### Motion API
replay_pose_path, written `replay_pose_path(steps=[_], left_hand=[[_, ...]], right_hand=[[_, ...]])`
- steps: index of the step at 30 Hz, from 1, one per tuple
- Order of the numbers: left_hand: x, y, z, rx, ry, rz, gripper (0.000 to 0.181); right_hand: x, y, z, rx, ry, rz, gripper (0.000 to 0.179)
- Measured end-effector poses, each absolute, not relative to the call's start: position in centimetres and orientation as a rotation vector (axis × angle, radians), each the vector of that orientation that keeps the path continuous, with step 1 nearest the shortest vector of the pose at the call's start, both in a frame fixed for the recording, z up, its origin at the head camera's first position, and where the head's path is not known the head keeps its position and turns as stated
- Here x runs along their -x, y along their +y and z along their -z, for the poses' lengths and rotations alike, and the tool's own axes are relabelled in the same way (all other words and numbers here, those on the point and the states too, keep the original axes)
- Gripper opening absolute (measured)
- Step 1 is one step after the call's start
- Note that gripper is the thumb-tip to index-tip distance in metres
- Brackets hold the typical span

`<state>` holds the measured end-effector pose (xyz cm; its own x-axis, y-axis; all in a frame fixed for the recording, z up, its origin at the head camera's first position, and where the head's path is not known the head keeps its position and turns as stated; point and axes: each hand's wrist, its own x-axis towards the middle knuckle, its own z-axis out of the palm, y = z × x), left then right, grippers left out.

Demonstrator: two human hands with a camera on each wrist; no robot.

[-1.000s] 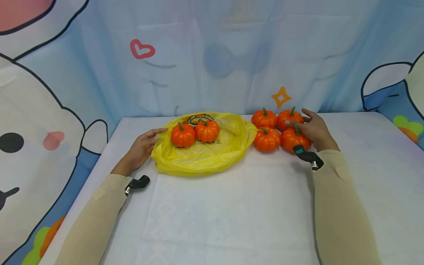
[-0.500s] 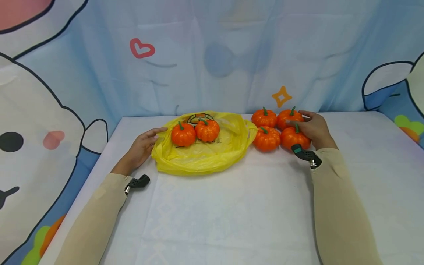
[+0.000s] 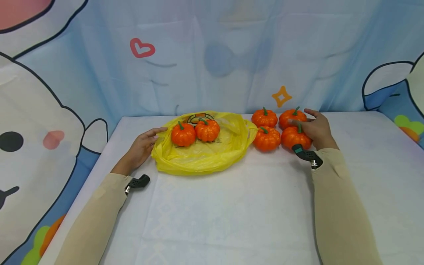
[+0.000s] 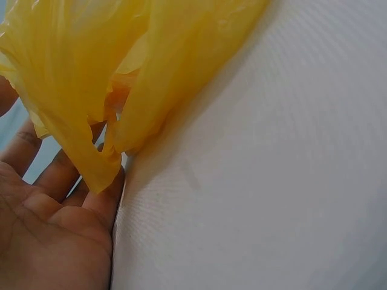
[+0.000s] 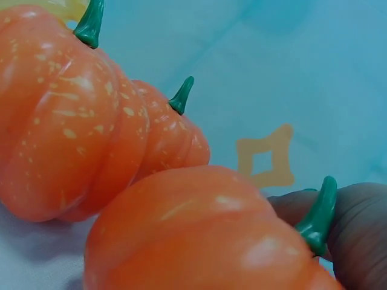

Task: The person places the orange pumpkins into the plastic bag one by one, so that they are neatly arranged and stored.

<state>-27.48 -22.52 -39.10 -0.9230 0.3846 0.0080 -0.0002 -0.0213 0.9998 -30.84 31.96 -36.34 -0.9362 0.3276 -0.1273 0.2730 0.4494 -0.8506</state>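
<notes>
A yellow plastic bag [image 3: 198, 162] lies flattened on the table, and two orange toy pumpkins with green stems rest on it, a left pumpkin [image 3: 183, 135] and a right pumpkin [image 3: 207, 131]. My left hand [image 3: 140, 149] touches the bag's left edge with its fingers extended. In the left wrist view, a bag handle [image 4: 103, 163] lies against those fingers. My right hand [image 3: 316, 129] is at the right of the other pumpkins, its thumb between the back right pumpkin [image 3: 290, 118] and the front right pumpkin [image 3: 294, 139]. Its index finger is stretched out behind; the other fingers are mostly hidden.
Beside the bag's right edge stand a back left pumpkin [image 3: 264, 119] and a front left pumpkin [image 3: 267, 140]. A white cloth covers the table [image 3: 225, 213]. A printed blue curtain [image 3: 232, 55] hangs behind it.
The right hand's index finger came in toward the back right pumpkin, then spread away again. The two right pumpkins have shifted slightly right. The left hand and bag have stayed still.
</notes>
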Motion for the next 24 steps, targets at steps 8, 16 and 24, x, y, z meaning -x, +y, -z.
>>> replay_pose_path(steps=[8,16,24], left_hand=[[27.42,-22.53,39.05,-0.418,1.989,-2.026,0.044],[27.35,-22.56,39.06,-0.415,1.993,-2.028,0.044],[27.35,-22.63,39.1,-0.431,1.984,-2.038,0.043]], right_hand=[[30.53,31.91,35.31,0.547,-2.797,-1.521,0.099],[30.42,31.72,35.68,0.598,-2.707,-1.481,0.093],[30.36,31.79,35.84,0.631,-2.555,-1.53,0.093]])
